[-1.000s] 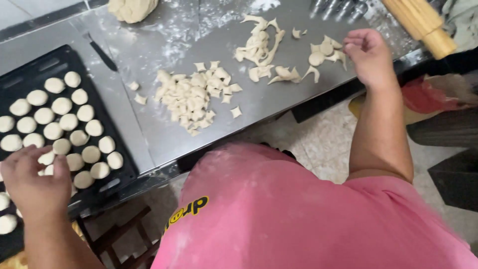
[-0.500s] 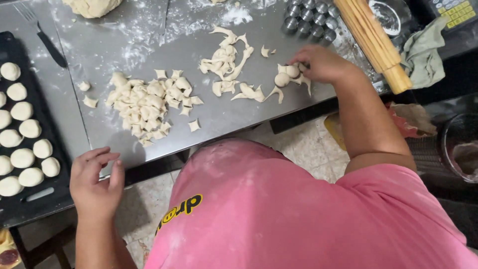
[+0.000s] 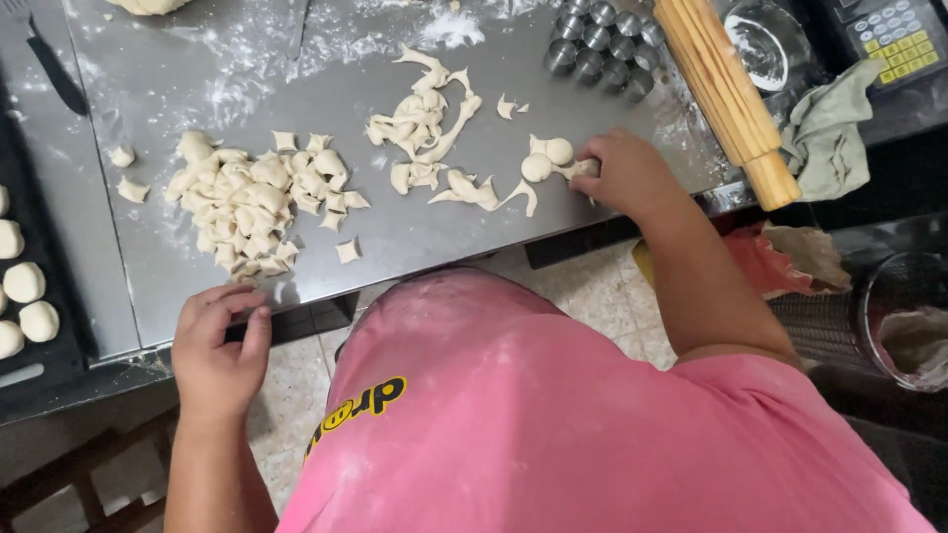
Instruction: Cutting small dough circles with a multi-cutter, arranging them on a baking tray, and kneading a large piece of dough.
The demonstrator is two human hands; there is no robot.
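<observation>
Table edge: left hand [image 3: 219, 347] nearer now.

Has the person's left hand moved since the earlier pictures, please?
Yes. The left hand was at the black tray of dough balls; now it rests to the tray's right, on the metal table's near edge.

Floured steel worktable [image 3: 415, 247] over a pale tiled floor [image 3: 583, 296], evenly lit
</observation>
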